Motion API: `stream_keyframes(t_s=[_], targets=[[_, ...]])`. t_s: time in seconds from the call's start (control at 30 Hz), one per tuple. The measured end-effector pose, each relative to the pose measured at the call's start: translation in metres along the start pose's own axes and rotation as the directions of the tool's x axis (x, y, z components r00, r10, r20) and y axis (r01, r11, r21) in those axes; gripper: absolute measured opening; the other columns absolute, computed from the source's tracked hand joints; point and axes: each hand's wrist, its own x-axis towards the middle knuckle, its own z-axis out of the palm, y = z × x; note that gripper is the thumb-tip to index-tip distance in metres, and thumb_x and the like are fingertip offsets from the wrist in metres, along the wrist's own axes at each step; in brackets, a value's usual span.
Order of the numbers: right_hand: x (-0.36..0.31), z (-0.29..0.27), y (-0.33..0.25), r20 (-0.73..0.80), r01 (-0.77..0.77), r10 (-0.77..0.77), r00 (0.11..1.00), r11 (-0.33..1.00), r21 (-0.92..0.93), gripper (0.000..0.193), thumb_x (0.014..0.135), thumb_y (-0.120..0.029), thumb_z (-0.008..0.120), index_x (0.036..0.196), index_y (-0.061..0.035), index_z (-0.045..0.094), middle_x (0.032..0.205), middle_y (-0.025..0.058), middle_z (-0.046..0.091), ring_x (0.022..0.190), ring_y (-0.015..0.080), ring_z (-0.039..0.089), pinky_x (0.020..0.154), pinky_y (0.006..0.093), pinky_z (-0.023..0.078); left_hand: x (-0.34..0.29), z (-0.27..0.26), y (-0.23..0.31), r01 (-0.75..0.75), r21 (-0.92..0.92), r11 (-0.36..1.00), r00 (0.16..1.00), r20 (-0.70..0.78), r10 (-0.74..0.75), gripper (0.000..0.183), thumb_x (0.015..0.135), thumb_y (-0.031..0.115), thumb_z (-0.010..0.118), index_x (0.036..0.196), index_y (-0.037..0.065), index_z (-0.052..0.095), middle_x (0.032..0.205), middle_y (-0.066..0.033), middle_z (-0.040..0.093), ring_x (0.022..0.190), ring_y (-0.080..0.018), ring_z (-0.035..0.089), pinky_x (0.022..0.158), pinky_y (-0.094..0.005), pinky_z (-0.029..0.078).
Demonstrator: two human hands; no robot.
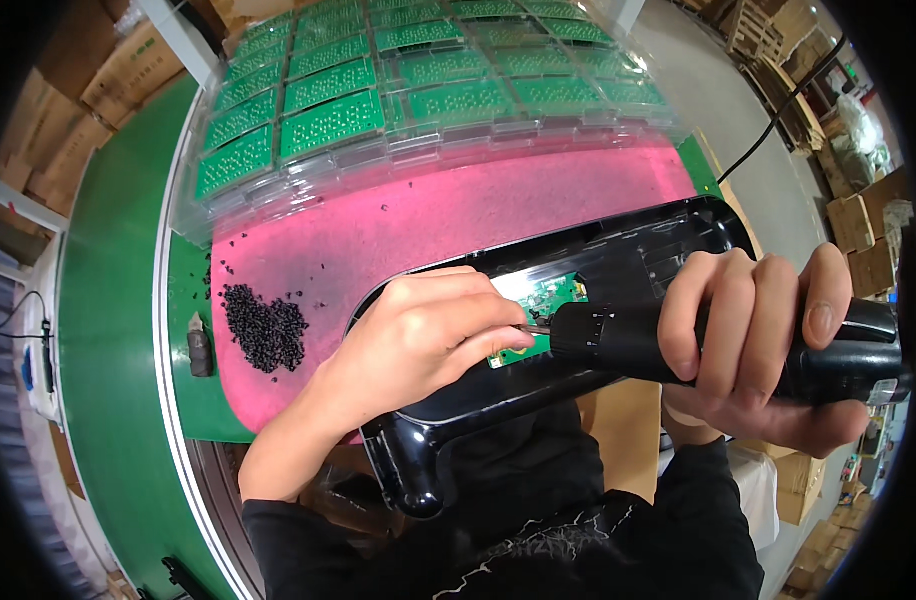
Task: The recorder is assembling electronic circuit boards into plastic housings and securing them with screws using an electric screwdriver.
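My right hand (753, 345) wraps round a black electric screwdriver (618, 338), which lies nearly level with its nose toward the left. A thin metal bit (540, 329) sticks out of the nose and reaches the fingertips of my left hand (423, 335). Thumb and forefinger are pinched together at the bit's tip; whatever small piece they may hold is hidden. Beneath the bit, a green circuit board (568, 291) sits in a glossy black plastic housing (628, 245), partly covered by my left hand and the tool.
A heap of small black screws (265, 330) lies on the pink mat (378, 215), with strays around it. Beside the mat is a small dark grey object (199, 345). Stacked clear trays (398, 140) of green circuit boards stand at the back. Cardboard boxes (138, 70) line the left.
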Motion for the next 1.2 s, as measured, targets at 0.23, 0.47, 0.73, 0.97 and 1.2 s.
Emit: stream_keyframes(t_s=[0.23,0.47,0.73,0.97,1.2], targets=[[-0.002,-0.004,0.004,0.047,-0.029,0.031,0.998,0.999,-0.039,0.047,0.081,-0.041,0.077,0.102,-0.0113,0.047,0.06,-0.0025,0.058,0.044,0.0078,0.053,0.048,0.0252,0.049,-0.001,0.002,0.002,0.006,0.054,0.999,0.999,0.033,-0.008,0.016,0.077,0.009,0.076,0.085,-0.001,0.067,0.078,-0.0125,0.064,0.072,-0.0291,0.063,0.064,-0.0379,0.052],[-0.001,-0.012,-0.002,0.078,-0.025,0.028,0.997,0.999,-0.035,0.048,0.082,-0.045,0.075,0.103,-0.0122,0.047,0.062,-0.0027,0.06,0.046,0.0083,0.055,0.049,0.0255,0.049,0.0,0.002,0.0,0.108,0.077,0.991,0.989,0.091,-0.115,0.018,0.074,0.001,0.077,0.089,-0.003,0.069,0.081,-0.012,0.069,0.074,-0.0267,0.067,0.064,-0.0349,0.054],[0.0,-0.04,0.008,-0.119,-0.224,0.196,0.973,0.924,-0.309,0.055,0.088,-0.057,0.058,0.107,-0.0057,0.048,0.062,-0.0006,0.05,0.046,0.0107,0.044,0.05,0.0274,0.039,-0.004,-0.002,-0.003,0.163,0.212,0.964,0.973,0.125,-0.192,0.02,0.075,-0.008,0.069,0.094,-0.001,0.07,0.08,-0.0127,0.066,0.074,-0.0291,0.066,0.064,-0.0366,0.053],[-0.002,-0.044,0.014,-0.118,-0.289,0.264,0.957,0.858,-0.424,0.051,0.086,-0.049,0.058,0.105,-0.0027,0.046,0.06,0.0019,0.048,0.045,0.0119,0.045,0.048,0.0282,0.039,-0.004,-0.004,0.009,0.276,0.272,0.922,0.909,0.238,-0.342,0.039,0.069,-0.015,0.06,0.101,0.004,0.071,0.082,-0.0139,0.061,0.072,-0.0336,0.063,0.064,-0.0402,0.05],[-0.002,-0.047,0.02,-0.087,-0.308,0.299,0.95,0.858,-0.411,0.051,0.086,-0.047,0.059,0.104,-0.0021,0.045,0.06,0.0027,0.049,0.046,0.0119,0.045,0.047,0.0272,0.039,-0.008,-0.004,0.006,0.267,0.324,0.907,0.871,0.321,-0.371,0.047,0.067,-0.013,0.059,0.107,0.007,0.072,0.08,-0.0146,0.061,0.071,-0.034,0.063,0.064,-0.0414,0.05]])
